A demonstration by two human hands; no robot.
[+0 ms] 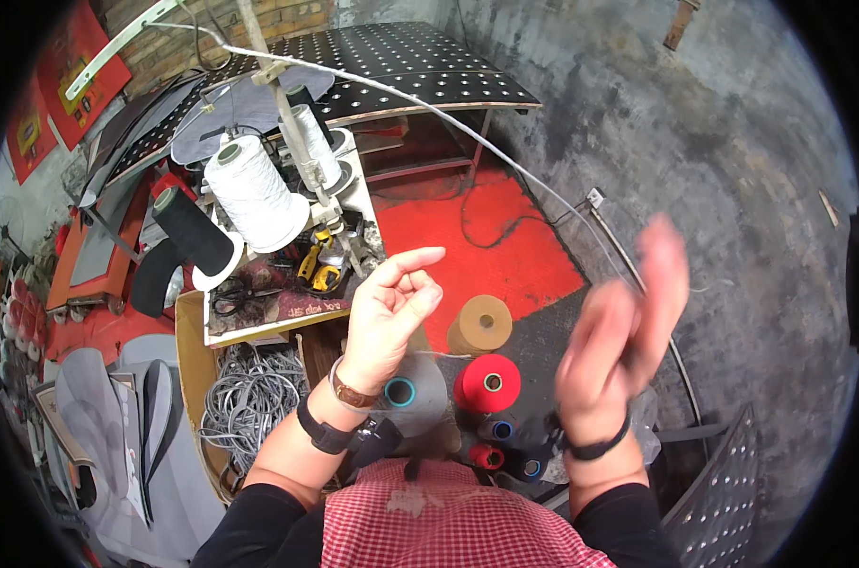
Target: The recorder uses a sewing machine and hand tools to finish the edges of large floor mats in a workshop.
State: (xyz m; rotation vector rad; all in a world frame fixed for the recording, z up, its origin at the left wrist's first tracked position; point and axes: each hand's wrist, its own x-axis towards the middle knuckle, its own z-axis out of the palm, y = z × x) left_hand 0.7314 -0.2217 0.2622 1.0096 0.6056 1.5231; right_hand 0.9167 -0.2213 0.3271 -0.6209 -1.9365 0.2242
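Observation:
My left hand (pixel 396 308) is raised beside the white machine table, its index finger stretched out and the other fingers curled in. The thumb stands apart from the index finger, and I see nothing between them. My right hand (pixel 623 331) is up on the right, blurred by motion, its fingers stretched and apparently without anything in them. Between the hands, lower down, stand a tan thread cone (pixel 479 327), a red thread cone (pixel 487 385) and a grey cone (pixel 420 398) partly behind my left wrist. Smaller blue and red spools (pixel 487 456) sit nearer my apron.
White thread cones (pixel 254 194) and a black cone (pixel 191 227) stand on the machine table (pixel 287 327) at left, with yellow-handled tools (pixel 320 265). Below is a cardboard box (pixel 191 355) of grey cord (pixel 249 398). A pale cable (pixel 420 99) crosses from upper left toward a socket.

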